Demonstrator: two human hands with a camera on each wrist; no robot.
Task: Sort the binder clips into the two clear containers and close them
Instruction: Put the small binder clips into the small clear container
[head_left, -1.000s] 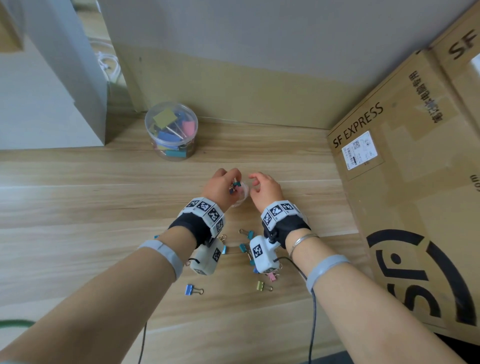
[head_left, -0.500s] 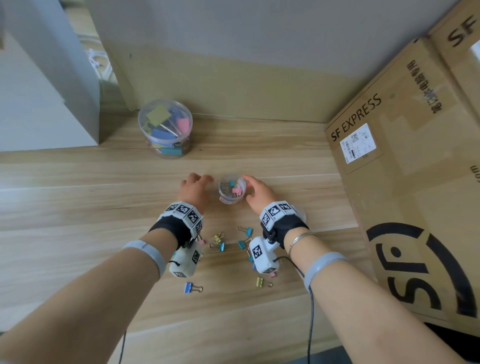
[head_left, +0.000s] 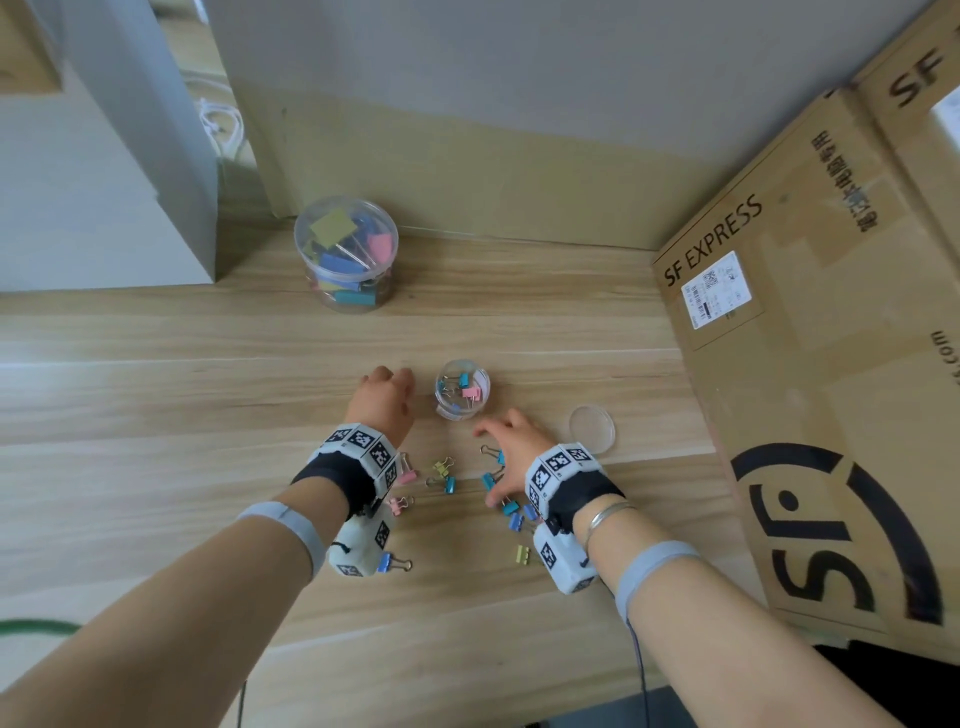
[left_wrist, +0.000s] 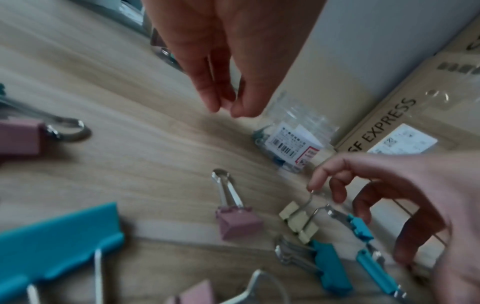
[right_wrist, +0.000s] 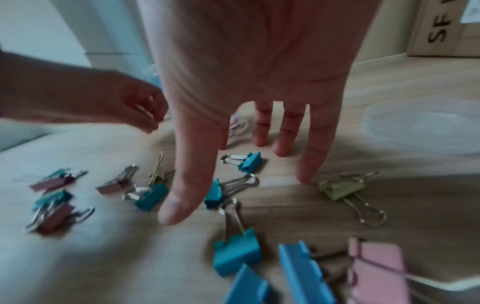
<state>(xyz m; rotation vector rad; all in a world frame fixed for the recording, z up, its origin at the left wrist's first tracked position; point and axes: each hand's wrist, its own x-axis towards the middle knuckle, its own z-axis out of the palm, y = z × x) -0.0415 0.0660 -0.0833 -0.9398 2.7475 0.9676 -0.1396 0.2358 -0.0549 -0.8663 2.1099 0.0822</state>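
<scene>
A small clear container (head_left: 461, 391) stands open on the wooden table (head_left: 156, 415), with teal and pink binder clips inside. Its round lid (head_left: 591, 430) lies flat to the right. A large clear container (head_left: 345, 254) full of big clips stands lidded at the back. Several small loose clips (head_left: 442, 467) lie between my wrists. My left hand (head_left: 387, 375) hovers just left of the small container, fingers hanging loosely, holding nothing (left_wrist: 226, 107). My right hand (head_left: 485, 465) is spread, palm down, over teal clips (right_wrist: 213, 193), gripping none.
A big cardboard box (head_left: 805, 364) marked SF EXPRESS fills the right side, close to the lid. A white block (head_left: 104, 182) stands at the back left and a wall runs behind the table. More clips, blue (head_left: 387, 563) and yellow (head_left: 523, 554), lie near the wrists.
Both hands were at the small container a second ago. The left hand has let go and shifted left. The right hand has drawn back and down over the loose clips.
</scene>
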